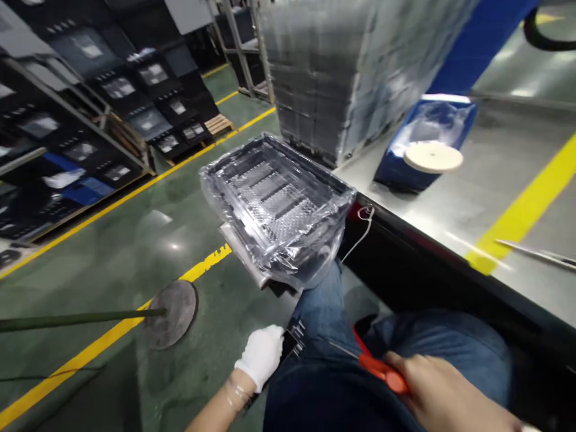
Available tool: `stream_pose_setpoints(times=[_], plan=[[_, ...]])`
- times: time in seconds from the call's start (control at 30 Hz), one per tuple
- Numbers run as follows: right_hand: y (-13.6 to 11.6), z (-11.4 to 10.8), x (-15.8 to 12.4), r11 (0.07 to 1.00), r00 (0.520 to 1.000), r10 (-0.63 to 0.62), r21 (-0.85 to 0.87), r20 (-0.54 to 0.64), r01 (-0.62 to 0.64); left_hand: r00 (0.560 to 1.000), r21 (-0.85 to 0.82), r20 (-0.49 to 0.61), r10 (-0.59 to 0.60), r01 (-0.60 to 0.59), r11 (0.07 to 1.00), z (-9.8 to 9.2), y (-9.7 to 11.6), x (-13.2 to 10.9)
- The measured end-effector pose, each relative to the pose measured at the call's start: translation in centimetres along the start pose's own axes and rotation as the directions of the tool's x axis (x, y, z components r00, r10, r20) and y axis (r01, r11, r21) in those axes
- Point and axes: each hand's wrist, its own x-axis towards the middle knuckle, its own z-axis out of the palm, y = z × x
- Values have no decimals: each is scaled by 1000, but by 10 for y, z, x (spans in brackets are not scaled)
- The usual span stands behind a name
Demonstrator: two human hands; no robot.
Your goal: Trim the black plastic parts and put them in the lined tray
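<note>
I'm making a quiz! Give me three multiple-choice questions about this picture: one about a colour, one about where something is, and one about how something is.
1. What colour are the handles of the scissors in the right hand?
A) orange B) blue C) green

2. Where is the round cream disc?
A) on the floor B) on the blue bin C) on the person's knee

3. What is on the left hand?
A) nothing B) a black mitten C) a white glove

Answers:
1. A, the handles show bright orange.
2. B, the disc lies on top of the bin.
3. C, white fabric covers the hand.
</note>
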Motion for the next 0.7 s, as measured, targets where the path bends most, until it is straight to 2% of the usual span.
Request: stream_pose_setpoints(times=[0.1,0.23,0.5,0.7], plan=[[-20,-18,12,997,994,57,-53,94,-52,999,50,18,37,-38,998,-2,-4,2],[-32,-23,28,999,994,46,-33,96,-43,999,87,29,25,-27,996,2,-6,1],[-34,-22,39,999,997,10,-47,80,-7,1000,104,4,-2,1,995,9,-6,-2],[-23,-23,28,999,999,15,-47,41,-13,999,62,-32,-34,35,997,9,2,-6]])
